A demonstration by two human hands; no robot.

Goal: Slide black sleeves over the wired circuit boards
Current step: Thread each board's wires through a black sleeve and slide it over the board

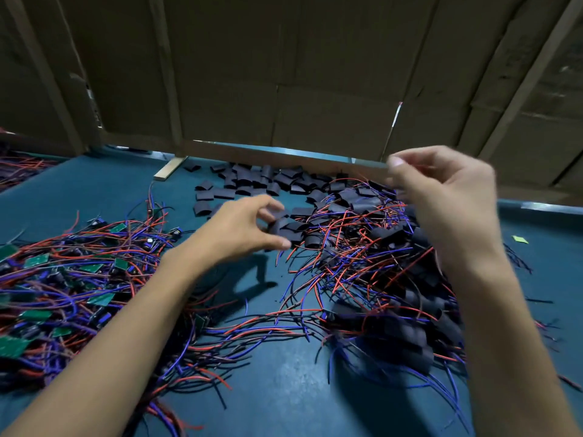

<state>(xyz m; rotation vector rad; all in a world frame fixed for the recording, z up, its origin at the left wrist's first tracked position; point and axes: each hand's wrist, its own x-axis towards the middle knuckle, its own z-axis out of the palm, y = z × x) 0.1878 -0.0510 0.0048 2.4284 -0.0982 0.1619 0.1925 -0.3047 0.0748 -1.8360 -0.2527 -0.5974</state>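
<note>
While the left hand (244, 227) reaches w/ curled fingers, gripping nothing yet, over the loose flat black sleeves (285, 227) mid-table, the raised right hand (441, 197) pinches thin wires, so it's prob. the pick-a-sleeve step; next needs a one-sleeve pinch, w/ bare green wired circuit boards (104, 269) piled left.

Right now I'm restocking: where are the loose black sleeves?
Loose black sleeves lie at the table's far centre, below the cardboard wall, just beyond the left hand.
</note>
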